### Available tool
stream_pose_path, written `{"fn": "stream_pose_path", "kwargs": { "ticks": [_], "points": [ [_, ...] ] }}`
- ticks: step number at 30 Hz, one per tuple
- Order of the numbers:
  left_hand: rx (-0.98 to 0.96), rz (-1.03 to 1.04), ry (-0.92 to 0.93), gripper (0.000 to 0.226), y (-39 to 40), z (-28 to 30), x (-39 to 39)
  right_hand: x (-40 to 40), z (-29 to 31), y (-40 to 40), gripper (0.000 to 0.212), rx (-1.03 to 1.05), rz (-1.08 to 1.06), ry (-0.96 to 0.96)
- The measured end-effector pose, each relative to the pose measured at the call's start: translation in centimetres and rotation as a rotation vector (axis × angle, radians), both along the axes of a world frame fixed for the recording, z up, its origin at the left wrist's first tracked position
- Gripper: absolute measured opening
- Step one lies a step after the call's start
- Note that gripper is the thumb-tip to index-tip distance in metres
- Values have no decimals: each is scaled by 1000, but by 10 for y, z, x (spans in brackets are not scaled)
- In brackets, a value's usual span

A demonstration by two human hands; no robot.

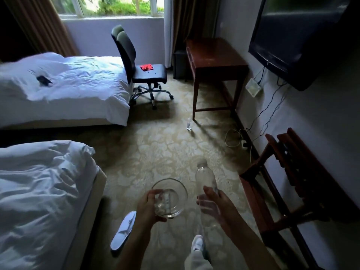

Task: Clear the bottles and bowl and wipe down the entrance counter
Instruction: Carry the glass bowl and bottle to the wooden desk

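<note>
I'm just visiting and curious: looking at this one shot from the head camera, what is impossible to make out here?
- Entrance counter: not in the head view at all.
- Clear bottle in the right hand: fill level unreadable; transparent and blurred.
- Glass bowl in the left hand: contents unclear through glare.
- Small bottle on the carpet: too small to read.
- Dark object on the far bed: too small to identify.

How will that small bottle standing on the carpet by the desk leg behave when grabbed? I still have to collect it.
The small bottle looks like clear thin plastic, so probably light and a bit squashy. It stands upright and narrow on soft carpet, so a nudge would likely tip it and let it roll. How full it is cannot be told.
</note>
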State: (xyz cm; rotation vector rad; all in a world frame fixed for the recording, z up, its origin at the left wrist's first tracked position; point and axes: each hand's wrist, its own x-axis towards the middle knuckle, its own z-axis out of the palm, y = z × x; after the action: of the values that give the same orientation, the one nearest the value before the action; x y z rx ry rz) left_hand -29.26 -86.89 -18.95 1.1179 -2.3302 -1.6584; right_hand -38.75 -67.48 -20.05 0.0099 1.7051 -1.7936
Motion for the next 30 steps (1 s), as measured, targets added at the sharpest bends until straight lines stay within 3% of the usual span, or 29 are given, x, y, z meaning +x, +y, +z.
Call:
{"fn": "stream_pose_path", "kwargs": {
  "ticks": [1,2,3,4,6,9,15,18,26,30],
  "points": [
    [30,9,19,15,-11,1,-23,-25,-4,-13,104,0,-7,4],
    [154,75,83,26,-21,-3,-52,-53,-9,-25,101,-7,-24,5],
    [161,95,81,40,-32,-3,-77,-82,-13,-39,98,-14,-37,-3],
    [206,104,96,39,-45,-6,-103,-110,-14,-55,95,-21,-40,-16],
    [195,112,92,12,-74,-1,-154,-165,-11,-87,90,-17,-30,-19],
    [304,187,132,23,-115,13,-226,-243,0,-133,78,-32,1,0],
    [331,278,146,28,-213,17,-345,-373,4,-235,94,-14,105,6],
    [373,286,122,31,-269,-2,-412,-435,-11,-291,89,-1,128,-10],
    [372,147,139,33,-425,-1,-619,-622,-3,-428,83,-8,51,22],
    [365,60,129,32,-479,19,-723,-713,12,-463,103,-17,-119,58]
  ]
}}
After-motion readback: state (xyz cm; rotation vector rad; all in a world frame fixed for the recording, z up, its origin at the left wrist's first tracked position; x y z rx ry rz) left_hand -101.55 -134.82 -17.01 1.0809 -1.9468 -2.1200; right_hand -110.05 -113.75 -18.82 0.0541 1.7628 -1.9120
